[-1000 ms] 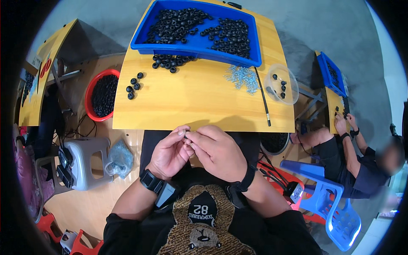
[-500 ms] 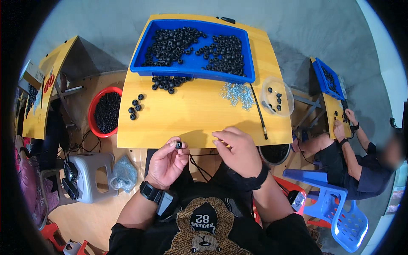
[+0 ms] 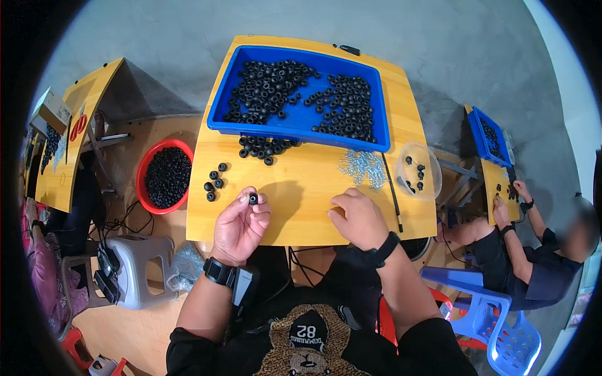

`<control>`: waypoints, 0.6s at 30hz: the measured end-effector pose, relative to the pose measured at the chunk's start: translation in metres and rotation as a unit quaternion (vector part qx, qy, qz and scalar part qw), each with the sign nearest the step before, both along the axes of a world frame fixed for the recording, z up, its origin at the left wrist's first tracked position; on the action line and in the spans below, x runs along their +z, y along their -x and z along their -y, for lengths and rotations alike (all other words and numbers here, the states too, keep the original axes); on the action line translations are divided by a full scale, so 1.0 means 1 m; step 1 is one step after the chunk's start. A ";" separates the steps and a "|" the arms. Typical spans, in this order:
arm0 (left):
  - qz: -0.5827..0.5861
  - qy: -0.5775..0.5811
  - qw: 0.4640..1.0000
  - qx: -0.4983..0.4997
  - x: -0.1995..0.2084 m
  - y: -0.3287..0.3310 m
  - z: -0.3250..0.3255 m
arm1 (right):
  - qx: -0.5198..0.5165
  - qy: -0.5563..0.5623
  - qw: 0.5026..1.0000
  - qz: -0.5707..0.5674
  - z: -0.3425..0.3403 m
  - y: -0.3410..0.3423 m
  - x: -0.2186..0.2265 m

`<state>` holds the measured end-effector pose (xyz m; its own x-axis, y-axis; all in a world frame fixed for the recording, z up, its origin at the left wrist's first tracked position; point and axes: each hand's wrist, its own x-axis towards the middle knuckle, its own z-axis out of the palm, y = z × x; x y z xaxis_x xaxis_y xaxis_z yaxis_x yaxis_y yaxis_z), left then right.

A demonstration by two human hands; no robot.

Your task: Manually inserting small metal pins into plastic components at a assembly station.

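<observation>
Between the thumb and fingers of my left hand (image 3: 240, 229) is a small round black part (image 3: 253, 198) with a hole facing up. This hand is over the near edge of the yellow table (image 3: 301, 219). My right hand (image 3: 362, 219) hovers nearer the middle right of that edge, its fingers curled in; whether something small is pinched there I cannot make out. Ahead of it lies a pile of tiny pale-blue, shiny pieces (image 3: 365, 169). A few loose black parts (image 3: 218, 183) sit on the table beyond my left hand.
A blue tray (image 3: 295, 133) of black parts spans the table's far side, with more parts heaped before it. At right are a thin black rod (image 3: 393, 194) and a clear bowl (image 3: 433, 182). A red basin (image 3: 143, 188) stands left; a co-worker (image 3: 533, 250) sits right.
Both hands have moved forward over the table, the left still holding the black part. My right hand's fingers are more curled now. The whole view has shifted slightly.
</observation>
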<state>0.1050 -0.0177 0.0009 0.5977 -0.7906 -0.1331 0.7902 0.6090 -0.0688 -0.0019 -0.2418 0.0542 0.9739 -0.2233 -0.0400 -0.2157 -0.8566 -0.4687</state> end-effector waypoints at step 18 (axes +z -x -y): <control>0.102 0.005 0.995 -0.023 -0.013 -0.006 0.003 | 0.035 -0.105 0.994 0.023 0.013 -0.006 -0.007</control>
<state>0.1109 -0.0210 -0.0124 0.5745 -0.8185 -0.0055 0.8154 0.5717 0.0905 0.0041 -0.2552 0.0468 0.9885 -0.1471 -0.0345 -0.1344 -0.7516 -0.6458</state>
